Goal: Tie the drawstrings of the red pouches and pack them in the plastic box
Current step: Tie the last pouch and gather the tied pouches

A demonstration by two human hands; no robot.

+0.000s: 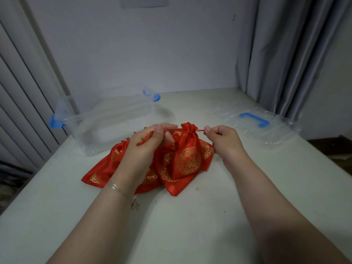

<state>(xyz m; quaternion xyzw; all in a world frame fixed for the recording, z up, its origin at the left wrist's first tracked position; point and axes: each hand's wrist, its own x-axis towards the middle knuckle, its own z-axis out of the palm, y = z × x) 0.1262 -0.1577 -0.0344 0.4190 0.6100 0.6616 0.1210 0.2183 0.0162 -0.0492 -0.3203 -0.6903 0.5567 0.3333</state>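
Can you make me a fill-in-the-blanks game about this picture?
1. The pouches are red with ____ patterns.
2. The lid lies on the table and has a ____ handle.
3. The clear box has ____ pouches in it.
4. The left hand and the right hand each pull a ____ of the pouch.

Missing words: gold; blue; no; drawstring
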